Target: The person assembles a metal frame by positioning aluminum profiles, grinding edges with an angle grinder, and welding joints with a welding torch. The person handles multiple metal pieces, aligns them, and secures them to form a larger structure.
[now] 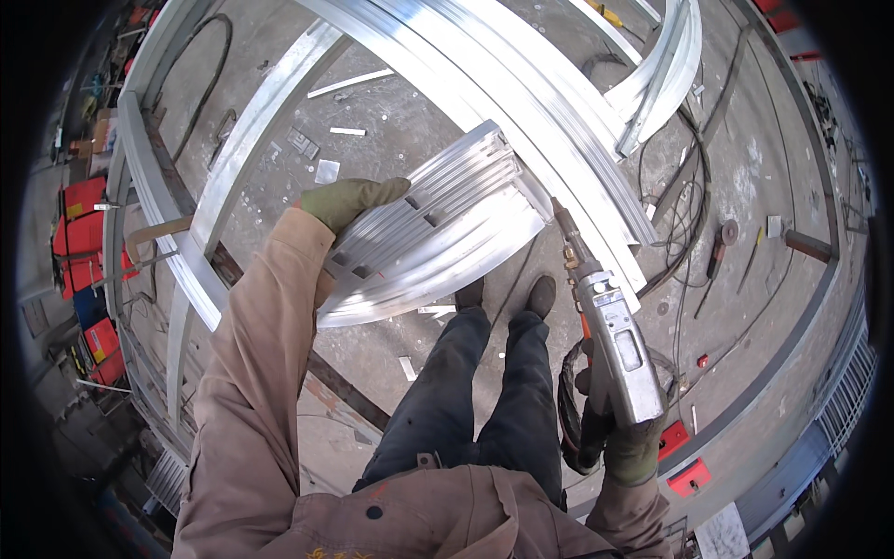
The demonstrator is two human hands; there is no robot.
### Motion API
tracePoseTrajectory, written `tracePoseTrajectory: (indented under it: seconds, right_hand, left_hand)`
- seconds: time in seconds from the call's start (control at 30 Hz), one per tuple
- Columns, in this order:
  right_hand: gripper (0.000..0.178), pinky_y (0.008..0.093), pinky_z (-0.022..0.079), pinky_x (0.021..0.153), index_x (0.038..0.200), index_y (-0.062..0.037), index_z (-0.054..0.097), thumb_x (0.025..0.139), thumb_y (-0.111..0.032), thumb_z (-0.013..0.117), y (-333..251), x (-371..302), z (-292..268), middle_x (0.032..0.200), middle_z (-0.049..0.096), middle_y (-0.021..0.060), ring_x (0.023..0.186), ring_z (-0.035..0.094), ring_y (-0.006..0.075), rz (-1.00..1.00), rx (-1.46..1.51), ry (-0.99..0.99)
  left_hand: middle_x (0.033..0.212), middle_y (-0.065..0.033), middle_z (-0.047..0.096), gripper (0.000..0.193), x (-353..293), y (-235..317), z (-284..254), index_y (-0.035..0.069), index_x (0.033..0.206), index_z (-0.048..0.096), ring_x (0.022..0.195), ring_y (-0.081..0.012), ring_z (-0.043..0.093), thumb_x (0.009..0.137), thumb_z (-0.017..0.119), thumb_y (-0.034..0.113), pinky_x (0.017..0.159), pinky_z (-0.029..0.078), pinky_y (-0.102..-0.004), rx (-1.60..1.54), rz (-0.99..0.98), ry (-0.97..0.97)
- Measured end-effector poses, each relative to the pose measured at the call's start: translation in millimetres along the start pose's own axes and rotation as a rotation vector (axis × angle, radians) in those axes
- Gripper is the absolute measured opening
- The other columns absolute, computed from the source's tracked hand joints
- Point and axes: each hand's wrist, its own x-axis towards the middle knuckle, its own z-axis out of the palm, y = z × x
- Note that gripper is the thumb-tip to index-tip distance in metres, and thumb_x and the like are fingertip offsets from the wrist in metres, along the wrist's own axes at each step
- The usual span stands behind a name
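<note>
My left hand [349, 202], in a green work glove, grips the edge of a short, ribbed aluminium profile [433, 186]; its other fingers are hidden underneath. The piece is curved, with several small rectangular slots and a smooth, shiny lower flange. At its right end it lies close to a long curved aluminium profile [559, 121]; I cannot tell whether they touch. My gloved right hand [635, 452] is closed round the rear of a silver welding gun [619, 335]. The gun's narrow nozzle points up and left, near the short profile's right end.
A metal frame [244, 130] surrounds the work on the left and top. Cables [698, 210] coil over the concrete floor at right, near an angle grinder [723, 238]. Metal offcuts [326, 171] lie scattered. Red boxes [82, 219] stand at far left. My feet are below the short profile.
</note>
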Motion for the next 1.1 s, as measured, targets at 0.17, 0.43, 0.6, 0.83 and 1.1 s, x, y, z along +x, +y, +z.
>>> tracePoseTrajectory:
  seconds: [0.17,0.43,0.6,0.83,1.1]
  right_hand:
    - [0.124,0.0349,0.061,0.082,0.154,0.0041,0.074,0.095,-0.105,0.061,-9.3,16.2,13.7,0.118,0.085,0.0117,0.102,0.079,0.0189,0.083,-0.017,0.076]
    - [0.130,0.0333,0.058,0.078,0.158,0.0027,0.071,0.094,-0.109,0.056,-21.6,28.4,21.5,0.119,0.084,0.0105,0.100,0.079,0.0187,0.116,-0.099,0.059]
    - [0.132,0.0328,0.056,0.077,0.163,0.0007,0.067,0.093,-0.110,0.055,-30.6,36.2,13.1,0.122,0.084,0.0101,0.104,0.079,0.0200,0.160,-0.013,-0.021]
    - [0.099,0.0436,0.064,0.102,0.155,0.0064,0.071,0.115,-0.082,0.054,-11.7,43.1,-4.4,0.136,0.084,0.0194,0.118,0.081,0.0260,-0.006,0.024,-0.029]
    - [0.115,0.0375,0.063,0.095,0.159,0.0070,0.067,0.106,-0.095,0.060,-23.0,66.8,3.5,0.136,0.082,0.0164,0.114,0.080,0.0234,0.024,0.159,-0.127]
  left_hand:
    - [0.144,-0.0178,0.085,0.086,1.0,5.5,10.7,0.005,0.149,0.084,0.130,-0.0290,0.077,0.109,0.071,0.080,0.113,0.058,-0.0427,0.270,0.116,0.149]
    - [0.159,-0.0249,0.075,0.109,-6.7,-22.5,63.8,0.000,0.169,0.063,0.147,-0.0370,0.073,0.093,0.092,0.073,0.127,0.054,-0.0474,0.342,0.570,0.632]
    - [0.162,-0.0246,0.067,0.131,-3.3,-31.2,117.8,-0.003,0.176,0.044,0.147,-0.0441,0.069,0.081,0.102,0.067,0.130,0.050,-0.0557,0.834,0.622,0.809]
    - [0.150,-0.0236,0.071,0.113,-2.8,-49.5,135.0,0.003,0.171,0.050,0.138,-0.0457,0.072,0.085,0.101,0.056,0.124,0.053,-0.0611,0.886,0.691,0.857]
    - [0.161,-0.0262,0.067,0.116,-5.9,-47.7,133.1,0.004,0.176,0.047,0.150,-0.0454,0.066,0.090,0.097,0.063,0.132,0.047,-0.0613,0.890,0.611,0.787]
